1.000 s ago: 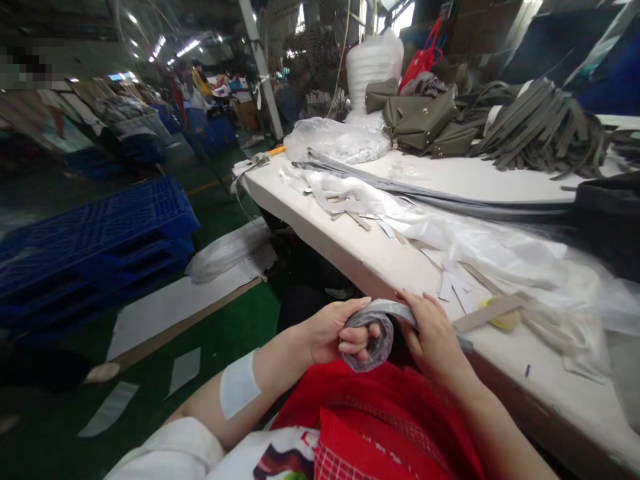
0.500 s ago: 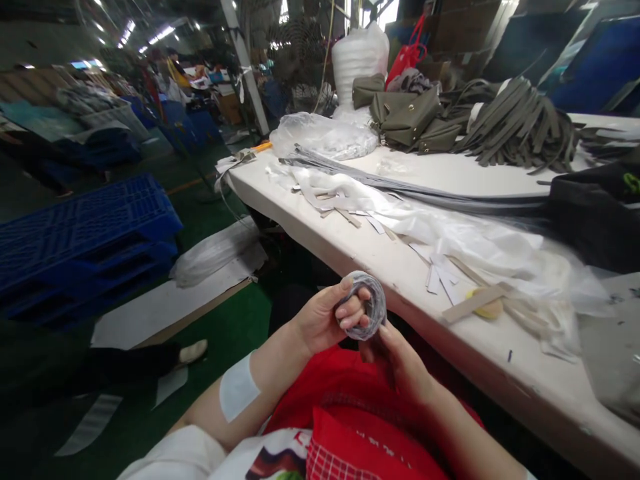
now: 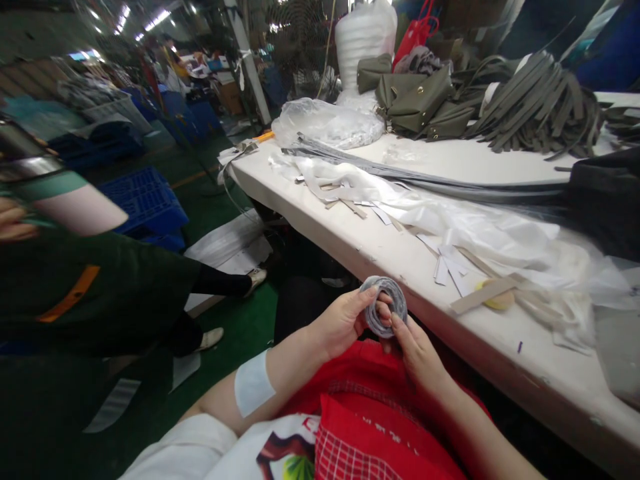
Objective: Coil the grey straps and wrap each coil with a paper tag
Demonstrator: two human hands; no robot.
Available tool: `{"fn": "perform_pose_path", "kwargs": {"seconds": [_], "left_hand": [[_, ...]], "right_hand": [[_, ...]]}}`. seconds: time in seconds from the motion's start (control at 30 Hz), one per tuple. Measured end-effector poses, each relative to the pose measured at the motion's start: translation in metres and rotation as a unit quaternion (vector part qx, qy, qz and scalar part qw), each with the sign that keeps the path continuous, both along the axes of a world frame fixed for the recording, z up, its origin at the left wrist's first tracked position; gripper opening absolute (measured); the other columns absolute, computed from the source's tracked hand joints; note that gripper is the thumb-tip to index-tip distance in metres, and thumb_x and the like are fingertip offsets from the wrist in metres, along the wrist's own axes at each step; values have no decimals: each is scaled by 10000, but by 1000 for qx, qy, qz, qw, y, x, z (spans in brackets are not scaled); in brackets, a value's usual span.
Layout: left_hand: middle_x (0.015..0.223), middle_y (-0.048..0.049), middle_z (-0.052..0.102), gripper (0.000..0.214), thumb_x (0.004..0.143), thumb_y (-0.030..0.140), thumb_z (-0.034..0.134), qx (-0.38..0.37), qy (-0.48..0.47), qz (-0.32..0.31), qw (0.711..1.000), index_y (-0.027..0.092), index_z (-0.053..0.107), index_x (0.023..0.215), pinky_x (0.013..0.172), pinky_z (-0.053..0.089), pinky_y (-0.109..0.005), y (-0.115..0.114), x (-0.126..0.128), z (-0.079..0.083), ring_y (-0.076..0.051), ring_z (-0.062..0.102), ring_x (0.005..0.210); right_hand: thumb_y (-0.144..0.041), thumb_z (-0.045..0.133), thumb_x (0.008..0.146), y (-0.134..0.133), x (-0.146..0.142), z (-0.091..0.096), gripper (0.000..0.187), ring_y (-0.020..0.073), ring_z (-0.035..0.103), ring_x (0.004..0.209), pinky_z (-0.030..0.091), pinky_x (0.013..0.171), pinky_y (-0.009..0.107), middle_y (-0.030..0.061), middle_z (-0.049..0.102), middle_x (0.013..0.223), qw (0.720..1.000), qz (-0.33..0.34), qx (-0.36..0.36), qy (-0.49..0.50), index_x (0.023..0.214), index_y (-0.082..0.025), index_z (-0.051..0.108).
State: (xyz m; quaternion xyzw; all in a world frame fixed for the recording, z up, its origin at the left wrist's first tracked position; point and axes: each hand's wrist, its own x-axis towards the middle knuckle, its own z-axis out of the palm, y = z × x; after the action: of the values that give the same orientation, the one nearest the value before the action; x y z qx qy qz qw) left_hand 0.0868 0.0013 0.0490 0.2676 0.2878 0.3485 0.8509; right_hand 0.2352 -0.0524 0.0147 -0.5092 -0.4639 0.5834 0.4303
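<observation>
A grey strip wound into a ring-shaped coil (image 3: pixel 399 293) is between both hands, above my red apron (image 3: pixel 370 427). My left hand (image 3: pixel 353 317) is closed on its left side, thumb on the rim and fingers through the centre hole. On the coil's right edge presses the thumb of my right hand (image 3: pixel 417 347), its other fingers mostly hidden behind or below. Close by on the white table (image 3: pixel 330 230) lie long grey strips (image 3: pixel 425 180), a white plastic sheet (image 3: pixel 450 220) and a pale strip (image 3: pixel 483 295) over a yellow roll (image 3: pixel 500 300).
Olive bags (image 3: pixel 415 100) and a bundle of olive straps (image 3: pixel 543 107) sit at the table's back. Black cloth (image 3: pixel 607 193) lies at the right. At left, a person in a dark apron (image 3: pixel 95 287) passes with a tumbler (image 3: pixel 75 200). Blue pallets (image 3: pixel 150 200) stand behind.
The coil has shifted slightly right in view, and my right thumb now presses on its face. A person with a tumbler has come into view at left.
</observation>
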Motion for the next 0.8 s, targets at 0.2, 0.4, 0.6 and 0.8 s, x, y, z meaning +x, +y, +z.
{"fn": "perform_pose_path", "kwargs": {"seconds": [0.2,0.4,0.6,0.8], "left_hand": [[907,-91,665,529,787,546,646,230,336,-46,912,94,646,1062,742,473,-278,10,-11,-11,-169,605,795],[977,-79,715,322,848,397,613,380,326,-138,855,159,730,1030,802,485,-249,7,2,-8,-181,653,886],[786,-54,679,360,840,459,623,271,310,153,898,136,734,953,643,459,-220,2,19,-13,-133,587,680],[674,-3,578,444,872,551,530,205,266,158,929,134,649,964,521,389,-196,1,20,-14,-98,484,544]], "right_hand": [[-505,507,886,-11,39,6,331,194,588,715,456,668,293,44,668,804,963,148,5,-225,897,-195,622],[-477,559,853,-12,33,8,322,213,614,787,477,747,316,58,691,881,967,113,16,-229,954,-182,638],[-466,458,916,-4,15,-4,339,211,610,884,489,780,299,60,672,947,984,-8,90,-156,1045,-178,582],[-447,461,927,2,22,8,361,237,618,961,487,852,337,91,681,1045,982,-6,98,-160,1127,-179,596]]}}
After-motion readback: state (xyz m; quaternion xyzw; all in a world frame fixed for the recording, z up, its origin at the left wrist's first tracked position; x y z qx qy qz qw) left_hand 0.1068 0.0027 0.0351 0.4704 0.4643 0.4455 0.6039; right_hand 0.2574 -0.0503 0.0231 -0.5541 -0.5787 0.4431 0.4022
